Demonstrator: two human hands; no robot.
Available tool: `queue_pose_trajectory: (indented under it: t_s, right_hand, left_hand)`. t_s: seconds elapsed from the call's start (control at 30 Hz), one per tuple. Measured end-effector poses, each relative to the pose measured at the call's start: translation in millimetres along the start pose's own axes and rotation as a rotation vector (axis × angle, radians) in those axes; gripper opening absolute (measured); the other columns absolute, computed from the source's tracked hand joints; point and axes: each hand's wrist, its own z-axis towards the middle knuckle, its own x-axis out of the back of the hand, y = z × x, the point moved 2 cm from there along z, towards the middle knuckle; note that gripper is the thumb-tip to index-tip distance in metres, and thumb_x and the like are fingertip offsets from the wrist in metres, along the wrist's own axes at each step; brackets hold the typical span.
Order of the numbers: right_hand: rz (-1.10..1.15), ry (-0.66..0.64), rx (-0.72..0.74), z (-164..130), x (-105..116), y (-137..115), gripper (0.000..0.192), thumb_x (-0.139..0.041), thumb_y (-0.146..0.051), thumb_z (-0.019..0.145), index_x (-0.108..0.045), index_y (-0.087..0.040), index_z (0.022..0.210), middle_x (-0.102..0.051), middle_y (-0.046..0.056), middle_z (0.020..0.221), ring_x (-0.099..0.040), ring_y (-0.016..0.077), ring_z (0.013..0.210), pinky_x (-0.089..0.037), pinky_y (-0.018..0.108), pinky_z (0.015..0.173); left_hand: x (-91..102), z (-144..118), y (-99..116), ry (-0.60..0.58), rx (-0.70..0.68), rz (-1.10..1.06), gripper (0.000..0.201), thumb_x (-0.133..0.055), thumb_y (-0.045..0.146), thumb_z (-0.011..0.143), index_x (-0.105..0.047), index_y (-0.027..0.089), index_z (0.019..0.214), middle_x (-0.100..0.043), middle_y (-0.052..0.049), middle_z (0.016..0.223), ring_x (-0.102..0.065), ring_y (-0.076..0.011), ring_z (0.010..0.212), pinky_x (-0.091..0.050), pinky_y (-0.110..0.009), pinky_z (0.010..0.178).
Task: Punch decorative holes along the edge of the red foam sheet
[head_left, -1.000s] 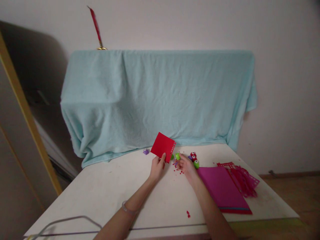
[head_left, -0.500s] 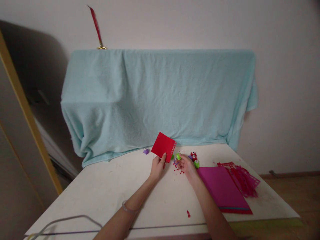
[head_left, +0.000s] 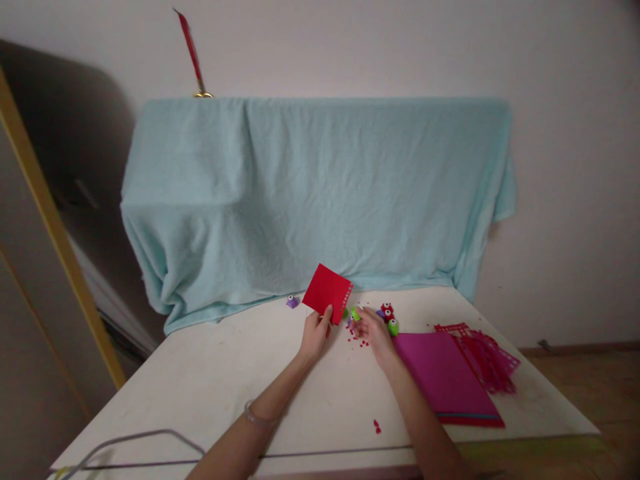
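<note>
My left hand [head_left: 317, 331] pinches a square of red paper [head_left: 324, 288] by its lower corner, thumb on top. A row of small punched holes runs along the paper's right edge. Just right of it, my right hand [head_left: 372, 329] has its fingers closed round a small green hole punch [head_left: 355, 313], partly hidden by the fingers. The punch is close to the holed edge; whether it touches the paper I cannot tell. Beneath both hands lie tiny red paper bits [head_left: 356, 342]. Beside my right hand sit a red punch [head_left: 387, 312] and another green punch [head_left: 393, 327], each with a round eye.
A purple punch [head_left: 293, 302] stands left of the paper. On the right lie a stack of magenta sheets [head_left: 445, 373] and a heap of perforated paper strips [head_left: 487, 360]. Red scraps [head_left: 377, 427] lie near the front edge. A light blue towel [head_left: 325, 193] hangs behind the table [head_left: 215, 380].
My right hand has shifted very slightly to the left with the green hole punch. My left hand and the red paper look the same.
</note>
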Motion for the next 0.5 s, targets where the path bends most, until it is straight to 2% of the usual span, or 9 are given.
queue_pose_trajectory:
  t_s: [0.2,0.3,0.5]
  right_hand:
    - [-0.168,-0.027,0.157,-3,-5,-1,0.040,-0.072,-0.051,0.069,-0.054,-0.019,0.085,-0.063,-0.001,0.057,-0.045,0.0090,0.039,-0.032,0.021,0.040]
    - [-0.275,0.007,0.230,-5,-5,0,0.041,-0.071,-0.053,0.069,-0.055,-0.020,0.087,-0.061,-0.002,0.056,-0.043,0.0097,0.038,-0.029,0.021,0.039]
    - [-0.852,0.111,0.483,-16,-7,0,0.024,-0.066,-0.043,0.078,-0.057,-0.022,0.087,-0.057,-0.004,0.052,-0.051,0.0140,0.047,-0.030,0.024,0.047]
  left_hand:
    - [0.6,0,0,-0.004,-0.014,0.015,0.056,-0.045,0.061,0.087,-0.058,0.013,0.061,-0.049,0.000,0.046,-0.043,-0.0111,0.043,-0.030,-0.023,0.046]
    - [0.3,1,-1,-0.009,-0.021,0.005,0.055,-0.044,0.060,0.088,-0.059,0.013,0.064,-0.049,0.000,0.047,-0.043,-0.0112,0.044,-0.030,-0.023,0.046]
    - [0.0,0,-2,0.004,-0.009,-0.012,0.053,-0.046,0.061,0.086,-0.055,0.015,0.061,-0.048,0.001,0.046,-0.042,-0.0109,0.043,-0.030,-0.023,0.046]
